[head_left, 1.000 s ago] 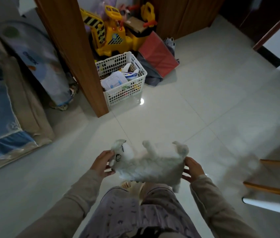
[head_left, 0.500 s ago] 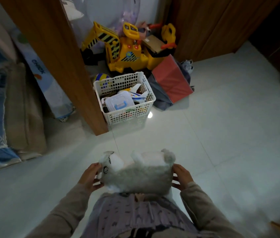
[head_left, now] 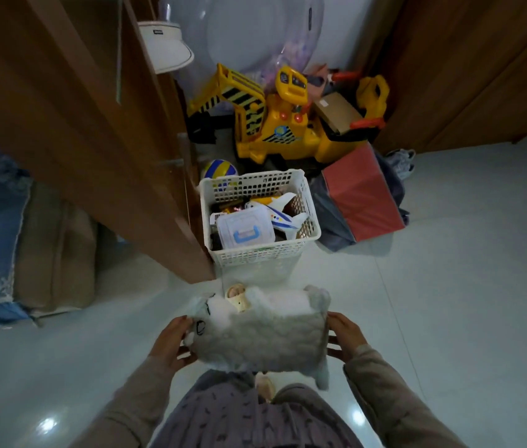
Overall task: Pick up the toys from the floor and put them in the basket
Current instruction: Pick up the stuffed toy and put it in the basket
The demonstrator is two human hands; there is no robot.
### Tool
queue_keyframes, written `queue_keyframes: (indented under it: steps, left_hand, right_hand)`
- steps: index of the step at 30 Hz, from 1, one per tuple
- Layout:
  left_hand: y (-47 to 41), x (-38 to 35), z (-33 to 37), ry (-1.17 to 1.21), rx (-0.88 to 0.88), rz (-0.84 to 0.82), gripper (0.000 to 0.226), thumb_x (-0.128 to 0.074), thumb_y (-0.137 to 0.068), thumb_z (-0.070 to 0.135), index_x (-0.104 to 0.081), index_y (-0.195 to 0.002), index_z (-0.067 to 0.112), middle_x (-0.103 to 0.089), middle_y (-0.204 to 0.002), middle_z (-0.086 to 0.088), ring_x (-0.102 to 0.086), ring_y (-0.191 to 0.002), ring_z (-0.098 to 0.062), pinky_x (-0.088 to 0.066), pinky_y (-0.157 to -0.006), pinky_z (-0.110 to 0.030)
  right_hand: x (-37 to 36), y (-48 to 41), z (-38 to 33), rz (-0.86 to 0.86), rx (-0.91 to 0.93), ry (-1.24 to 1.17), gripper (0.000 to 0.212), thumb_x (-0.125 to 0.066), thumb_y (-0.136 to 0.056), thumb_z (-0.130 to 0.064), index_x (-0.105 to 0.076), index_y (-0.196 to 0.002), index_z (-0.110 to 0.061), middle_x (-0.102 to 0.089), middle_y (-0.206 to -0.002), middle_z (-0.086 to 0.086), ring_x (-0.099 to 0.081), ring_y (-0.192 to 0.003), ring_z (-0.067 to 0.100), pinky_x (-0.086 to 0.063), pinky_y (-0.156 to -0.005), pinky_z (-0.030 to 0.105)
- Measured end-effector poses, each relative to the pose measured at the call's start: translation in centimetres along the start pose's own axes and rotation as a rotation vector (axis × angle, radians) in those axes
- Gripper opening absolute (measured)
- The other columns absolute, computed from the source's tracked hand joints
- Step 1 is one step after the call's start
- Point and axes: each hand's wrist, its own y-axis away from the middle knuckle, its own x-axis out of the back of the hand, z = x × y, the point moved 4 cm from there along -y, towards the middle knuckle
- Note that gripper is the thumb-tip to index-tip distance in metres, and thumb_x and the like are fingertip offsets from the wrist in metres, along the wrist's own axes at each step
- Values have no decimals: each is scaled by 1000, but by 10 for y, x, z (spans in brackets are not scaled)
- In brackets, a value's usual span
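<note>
I hold a grey and white plush cat (head_left: 262, 334) belly-up between both hands, above the floor and just in front of the white plastic basket (head_left: 257, 253). My left hand (head_left: 171, 342) presses on its head end, my right hand (head_left: 344, 337) on its rear end. The basket stands on the tiled floor against a wooden door edge. Inside it lie a white toy plane (head_left: 283, 211), a clear box with a blue latch (head_left: 244, 232) and other toys.
A wooden door (head_left: 100, 130) rises left of the basket. Behind the basket are a yellow ride-on excavator (head_left: 275, 118), a blue and yellow ball (head_left: 220, 169) and a red box (head_left: 360, 192). Folded bedding (head_left: 13, 240) lies at the left. Pale tiled floor (head_left: 465, 270) stretches to the right.
I have walked toward the basket carrying the plush cat in both hands. The basket now sits much nearer, just beyond the toy. My grip has not changed.
</note>
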Motion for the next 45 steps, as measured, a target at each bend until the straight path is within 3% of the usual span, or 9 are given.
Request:
queue_keyframes:
  steps: [7,14,17,20,30,34,37,41,45]
  left_hand:
    - [-43,-52,113,-124,-27,-10,15,-50,-93,29,-49,-107,22,-50,-107,-7,-49,-91,-27,-43,-80,-36]
    - [-66,-94,185,-158,-10,-60,15,-48,-94,32,-48,-107,25,-52,-85,1,-50,-74,-19,-46,-66,-27]
    - [-78,-106,197,-131,24,-50,13,-47,-95,31,-53,-87,23,-52,-85,-1,-48,-74,-20,-43,-80,-36]
    - [-88,-115,203,-86,57,-24,20,-47,-95,30,-51,-77,23,-52,-83,0,-49,-73,-20,-42,-84,-38]
    - [-140,-129,193,116,199,87,7,-48,-91,28,-54,-91,25,-54,-85,-1,-52,-74,-21,-48,-67,-29]
    - [-187,-140,193,156,240,125,15,-49,-91,24,-51,-106,21,-53,-84,-3,-51,-73,-21,-47,-70,-33]
    - [-239,-144,193,122,254,148,23,-50,-88,18,-55,-110,18,-55,-97,-8,-51,-74,-20,-47,-69,-34]
    - [-323,-145,188,77,231,182,36,-49,-91,23,-52,-126,14,-54,-117,-12,-56,-101,-31,-46,-77,-35]
    - [-408,-143,182,-9,192,207,42,-49,-91,23,-53,-129,7,-56,-130,-17,-55,-118,-38,-51,-93,-45]
  right_hand:
    - [-10,-60,-87,76,-64,-12,14,-48,-94,-17,-57,-103,-11,-54,-96,13,-54,-83,29,-44,-62,27]
    - [-9,-98,-163,131,-54,-61,9,-49,-93,-17,-58,-95,-16,-52,-78,4,-51,-65,21,-41,-59,25]
    - [-6,-111,-182,119,-79,-35,18,-48,-93,-15,-58,-79,-18,-54,-77,3,-52,-65,21,-42,-58,25]
    - [-7,-129,-199,102,-98,8,13,-47,-93,-14,-58,-86,-16,-54,-82,7,-53,-67,22,-43,-58,26]
    - [-37,-233,-260,-12,-103,293,16,-44,-95,-12,-54,-107,-11,-50,-103,16,-47,-94,28,-47,-83,41]
    - [-56,-288,-268,-8,-125,336,11,-44,-94,-12,-53,-87,-13,-48,-101,14,-47,-94,27,-43,-62,26]
    - [-71,-341,-260,13,-119,375,22,-46,-93,-15,-52,-73,-17,-49,-101,16,-49,-93,29,-46,-68,32]
    - [-100,-411,-233,-9,-114,371,14,-42,-96,-20,-52,-102,-12,-54,-127,23,-53,-111,35,-45,-88,42]
    - [-129,-464,-201,-34,-126,377,23,-42,-97,-24,-56,-107,-11,-56,-129,22,-54,-114,37,-46,-86,42]
